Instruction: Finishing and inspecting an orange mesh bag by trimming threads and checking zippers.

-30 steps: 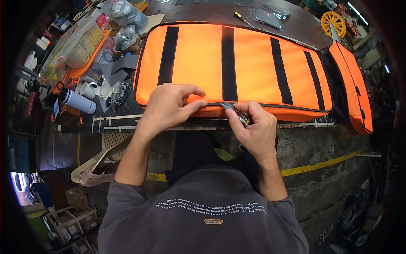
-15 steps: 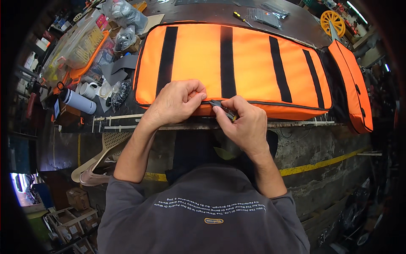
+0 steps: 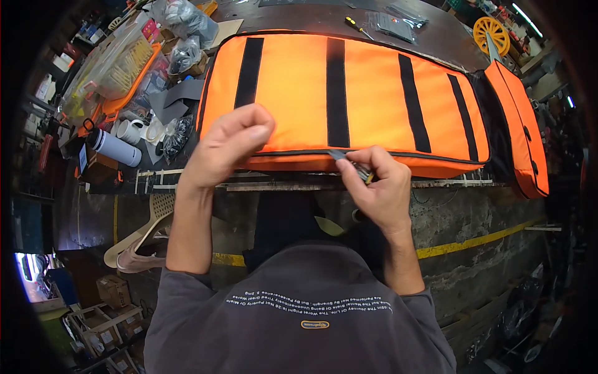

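The rectangular orange fabric case [image 3: 298, 100] has a pale cylindrical bottle [image 3: 116, 149] at left, a yellow-black screwdriver [image 3: 352, 24] behind, a yellow spoked wheel [image 3: 491, 36] behind-right.

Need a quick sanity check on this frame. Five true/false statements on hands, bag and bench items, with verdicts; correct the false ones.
1. The right hand grips a small grey-tipped tool at the near edge of the orange bag. True.
2. The left hand is flat with all its fingers spread. False: the left hand's fingers are curled in.
3. Four black straps run across the top panel. True.
4. The pale bottle is right of the bag. False: the pale bottle is left of it.
5. A yellow-and-black screwdriver lies beyond the bag's far edge. True.
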Action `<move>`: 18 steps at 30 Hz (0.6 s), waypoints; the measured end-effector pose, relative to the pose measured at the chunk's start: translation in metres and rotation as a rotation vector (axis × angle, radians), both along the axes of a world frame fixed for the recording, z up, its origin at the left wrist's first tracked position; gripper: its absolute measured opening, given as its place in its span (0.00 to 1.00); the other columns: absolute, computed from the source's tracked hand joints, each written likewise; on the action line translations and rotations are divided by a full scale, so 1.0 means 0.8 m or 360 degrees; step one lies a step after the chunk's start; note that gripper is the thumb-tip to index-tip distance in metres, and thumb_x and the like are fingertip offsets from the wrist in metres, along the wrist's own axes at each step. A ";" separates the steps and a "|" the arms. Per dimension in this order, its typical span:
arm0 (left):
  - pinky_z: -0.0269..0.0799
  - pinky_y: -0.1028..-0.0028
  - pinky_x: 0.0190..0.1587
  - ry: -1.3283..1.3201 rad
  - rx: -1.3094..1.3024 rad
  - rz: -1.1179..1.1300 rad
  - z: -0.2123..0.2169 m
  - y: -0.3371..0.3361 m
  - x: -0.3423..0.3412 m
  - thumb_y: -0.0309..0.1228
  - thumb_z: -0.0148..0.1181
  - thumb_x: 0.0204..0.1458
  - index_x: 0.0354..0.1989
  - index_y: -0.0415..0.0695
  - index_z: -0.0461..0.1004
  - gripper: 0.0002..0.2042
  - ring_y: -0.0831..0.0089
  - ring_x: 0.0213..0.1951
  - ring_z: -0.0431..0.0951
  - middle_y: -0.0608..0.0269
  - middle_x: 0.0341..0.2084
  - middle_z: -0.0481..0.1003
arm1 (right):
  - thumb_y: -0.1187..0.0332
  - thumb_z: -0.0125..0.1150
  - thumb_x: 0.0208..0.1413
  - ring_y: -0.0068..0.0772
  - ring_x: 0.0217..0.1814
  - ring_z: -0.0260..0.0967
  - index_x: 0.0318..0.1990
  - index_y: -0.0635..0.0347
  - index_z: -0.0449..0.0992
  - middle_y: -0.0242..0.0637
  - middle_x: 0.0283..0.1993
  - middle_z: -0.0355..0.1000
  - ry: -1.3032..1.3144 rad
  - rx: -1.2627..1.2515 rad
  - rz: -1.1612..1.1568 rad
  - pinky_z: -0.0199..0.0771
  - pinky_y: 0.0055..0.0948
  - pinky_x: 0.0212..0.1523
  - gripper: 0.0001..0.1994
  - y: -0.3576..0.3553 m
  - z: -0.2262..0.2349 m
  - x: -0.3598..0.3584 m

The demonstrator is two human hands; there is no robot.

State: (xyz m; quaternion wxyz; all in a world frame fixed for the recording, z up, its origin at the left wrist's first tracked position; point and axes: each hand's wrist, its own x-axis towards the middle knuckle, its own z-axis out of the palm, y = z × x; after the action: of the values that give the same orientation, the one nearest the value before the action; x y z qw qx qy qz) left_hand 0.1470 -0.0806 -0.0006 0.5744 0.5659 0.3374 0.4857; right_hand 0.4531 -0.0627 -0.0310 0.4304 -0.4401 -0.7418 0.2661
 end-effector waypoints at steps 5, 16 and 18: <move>0.66 0.75 0.30 0.1347 0.0550 0.0404 -0.006 0.014 0.040 0.23 0.71 0.63 0.49 0.41 0.86 0.08 0.83 0.24 0.70 0.68 0.23 0.75 | 0.70 0.79 0.62 0.15 0.30 0.74 0.40 0.69 0.85 0.33 0.28 0.81 -0.0039 -0.0034 -0.0073 0.73 0.21 0.32 0.10 0.002 0.003 0.008; 0.74 0.67 0.33 0.1478 0.0127 0.0318 -0.016 0.027 0.053 0.33 0.67 0.62 0.41 0.42 0.83 0.08 0.70 0.26 0.79 0.62 0.22 0.77 | 0.69 0.81 0.59 0.23 0.27 0.82 0.39 0.65 0.85 0.39 0.29 0.84 -0.0067 0.0121 -0.0003 0.76 0.26 0.30 0.10 0.000 -0.003 -0.008; 0.72 0.69 0.32 0.1261 0.0020 0.0301 -0.019 0.028 0.048 0.33 0.65 0.64 0.41 0.41 0.82 0.08 0.74 0.24 0.75 0.64 0.21 0.75 | 0.67 0.81 0.59 0.27 0.25 0.80 0.38 0.63 0.85 0.37 0.28 0.84 -0.0098 0.0144 0.0002 0.75 0.28 0.28 0.10 -0.001 -0.003 -0.015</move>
State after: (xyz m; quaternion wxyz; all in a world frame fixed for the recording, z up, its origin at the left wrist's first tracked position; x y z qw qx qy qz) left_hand 0.1852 -0.0585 -0.0155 0.3493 0.6793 0.5802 0.2828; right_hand 0.4409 -0.0634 -0.0331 0.4266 -0.4276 -0.7663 0.2190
